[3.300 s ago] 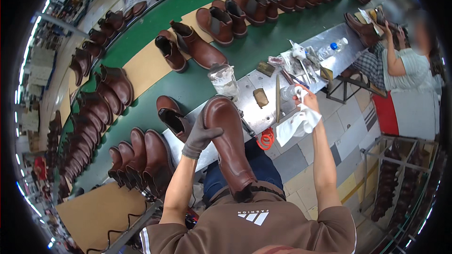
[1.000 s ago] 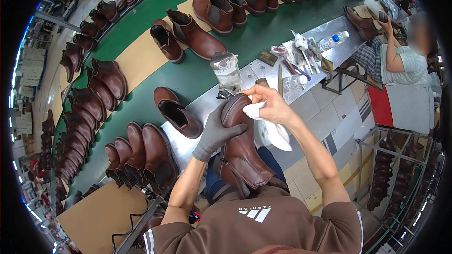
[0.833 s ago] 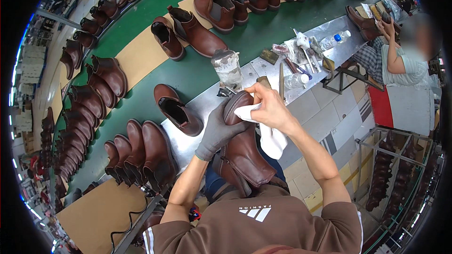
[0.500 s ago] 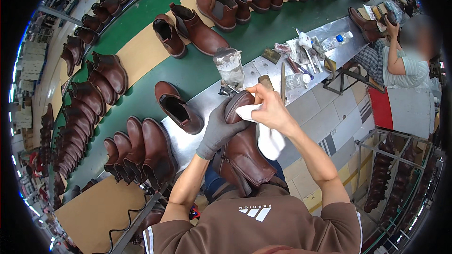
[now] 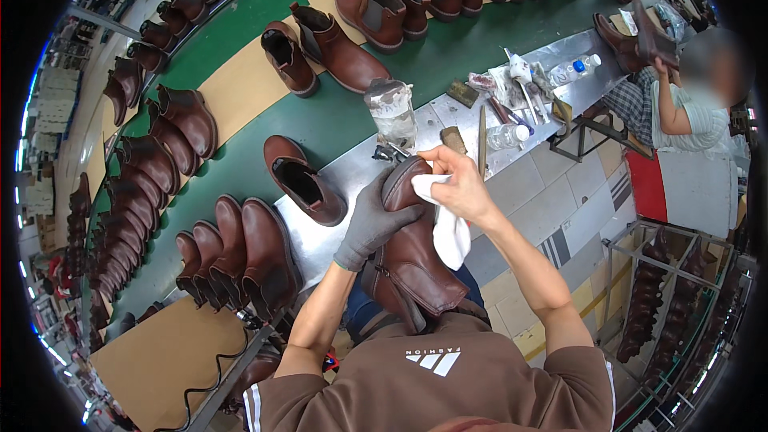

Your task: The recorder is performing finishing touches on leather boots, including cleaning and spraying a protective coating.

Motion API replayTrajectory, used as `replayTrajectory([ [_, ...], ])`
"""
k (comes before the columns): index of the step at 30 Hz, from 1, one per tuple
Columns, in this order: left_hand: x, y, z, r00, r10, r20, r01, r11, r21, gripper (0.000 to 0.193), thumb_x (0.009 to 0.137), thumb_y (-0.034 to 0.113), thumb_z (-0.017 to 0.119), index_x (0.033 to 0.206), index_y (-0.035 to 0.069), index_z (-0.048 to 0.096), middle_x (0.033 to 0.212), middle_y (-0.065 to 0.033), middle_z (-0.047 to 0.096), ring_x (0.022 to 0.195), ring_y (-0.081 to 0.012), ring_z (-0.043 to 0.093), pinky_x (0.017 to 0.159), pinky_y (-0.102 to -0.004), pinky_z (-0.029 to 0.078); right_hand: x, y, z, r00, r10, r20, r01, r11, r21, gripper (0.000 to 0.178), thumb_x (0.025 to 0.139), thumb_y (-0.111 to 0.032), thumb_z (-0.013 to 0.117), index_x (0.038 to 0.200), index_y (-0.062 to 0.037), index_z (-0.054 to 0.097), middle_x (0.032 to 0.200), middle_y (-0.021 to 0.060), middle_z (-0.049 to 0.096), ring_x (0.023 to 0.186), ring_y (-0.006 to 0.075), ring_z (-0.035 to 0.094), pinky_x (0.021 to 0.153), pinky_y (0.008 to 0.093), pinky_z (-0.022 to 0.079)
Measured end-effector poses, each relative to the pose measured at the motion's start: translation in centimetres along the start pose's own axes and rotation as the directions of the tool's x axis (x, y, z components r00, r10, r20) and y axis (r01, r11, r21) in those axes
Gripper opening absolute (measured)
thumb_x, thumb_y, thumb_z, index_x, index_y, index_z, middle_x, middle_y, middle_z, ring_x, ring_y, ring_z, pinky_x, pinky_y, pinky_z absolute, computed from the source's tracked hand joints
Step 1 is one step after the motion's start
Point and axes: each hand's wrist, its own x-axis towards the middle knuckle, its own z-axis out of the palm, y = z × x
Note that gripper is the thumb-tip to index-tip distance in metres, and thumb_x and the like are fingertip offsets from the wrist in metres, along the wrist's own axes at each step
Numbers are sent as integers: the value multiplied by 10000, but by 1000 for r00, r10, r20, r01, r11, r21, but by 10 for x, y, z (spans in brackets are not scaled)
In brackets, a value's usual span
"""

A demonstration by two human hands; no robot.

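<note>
The boot (image 5: 426,260) slants up from my lap (image 5: 474,286), its toe toward the near edge of the table (image 5: 440,116). My gloved left hand (image 5: 376,224) is clamped around the toe end; my bare right hand (image 5: 460,186) pinches a white cloth (image 5: 454,240) against it. A bottle (image 5: 507,138) is by the table's near edge, a wrapped tub (image 5: 390,116) at its far edge. Beyond, boot rows (image 5: 384,12) stand on the green belt (image 5: 264,124). Farther right, a co-worker (image 5: 690,104) holds another boot (image 5: 652,36).

- Gloved left hand (image 5: 376,224) grips a brown boot (image 5: 416,260).
- Bare right hand (image 5: 458,186) pinches a white cloth (image 5: 453,240) at the boot's toe.
- Rows of boots (image 5: 192,118) stand on a green counter (image 5: 340,124).
</note>
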Motion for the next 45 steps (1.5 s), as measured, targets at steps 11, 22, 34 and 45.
replayTrajectory([
  [11, 0, 1, 0, 1000, -3, 14, 4, 998, -57, 734, 640, 139, 769, 1274, -49, 451, 1194, -147, 574, 1079, -193, 556, 954, -322, 429, 1, 14, -4, 997, -74, 31, 68, 987, 145, 470, 710, -139, 724, 1118, 46, 582, 659, -8, 536, 589, 54, 492, 522, 220, 380],
  [22, -1, 0, -4, 998, -53, 35, 57, 992, -110, 709, 651, 136, 774, 1261, -44, 461, 1188, -139, 572, 1072, -188, 555, 951, -321, 432, 5, 12, -8, 986, -98, 133, 94, 995, 37, 533, 668, -112, 681, 1157, 61, 560, 617, 37, 524, 576, 108, 502, 558, 255, 417],
  [34, 1, 0, -4, 999, -45, 30, 48, 993, -109, 727, 636, 157, 789, 1254, -49, 467, 1179, -141, 579, 1062, -187, 562, 943, -319, 436, 7, 7, -9, 989, -38, 144, 15, 987, 157, 497, 666, -117, 663, 1115, 69, 561, 661, 111, 570, 618, 162, 574, 576, 277, 451],
  [45, -4, 3, 1, 999, -20, -37, 19, 1000, -14, 733, 625, 155, 772, 1253, -61, 462, 1167, -155, 587, 1059, -199, 568, 936, -323, 439, 6, 2, -4, 997, -31, 77, 13, 975, 223, 415, 667, -156, 681, 1017, 53, 606, 743, 128, 618, 651, 172, 593, 620, 297, 469],
])
